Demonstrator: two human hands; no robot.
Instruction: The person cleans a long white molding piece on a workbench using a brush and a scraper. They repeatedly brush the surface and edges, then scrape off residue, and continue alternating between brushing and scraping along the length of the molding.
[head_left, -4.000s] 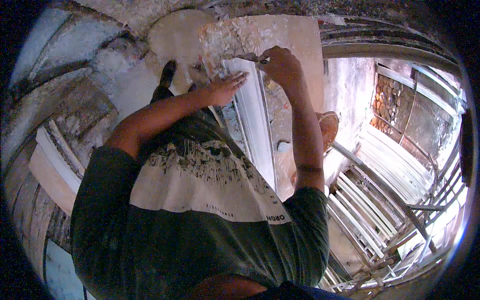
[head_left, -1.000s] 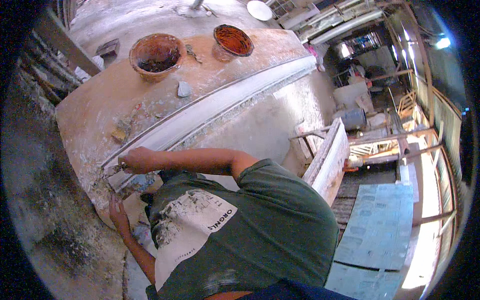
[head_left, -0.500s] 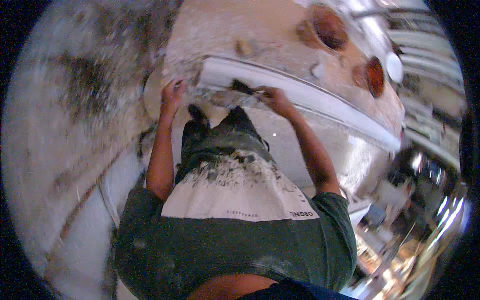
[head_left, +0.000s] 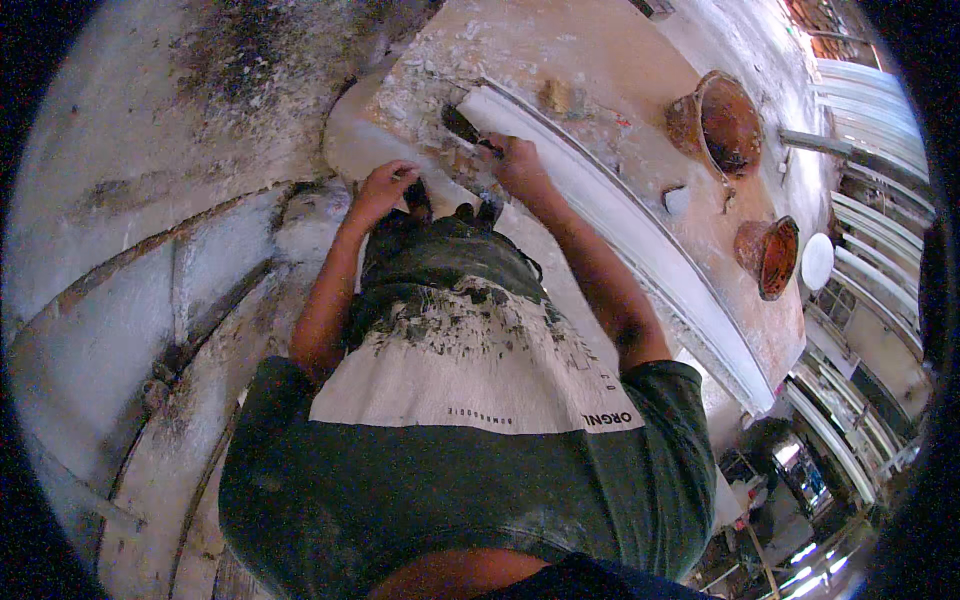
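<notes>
Head view: the right hand (head_left: 520, 165) is closed around a dark-handled scraping tool (head_left: 465, 127), its blade touching the near end of a long white plaster moulding (head_left: 640, 235) lying on the dusty brown workbench (head_left: 600, 70). The left hand (head_left: 385, 188) rests, fingers curled, on the bench's pale edge, holding nothing discernible. Two rust-coloured bowls (head_left: 722, 120) stand well apart from both hands.

right hand (head_left: 522, 168) gripping scraper (head_left: 466, 126), white moulding (head_left: 620, 225)

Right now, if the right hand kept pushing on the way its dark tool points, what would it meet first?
Probably the near end of the long white moulding: the right hand aims its dark tool along it, though depth is hard to judge.
</notes>
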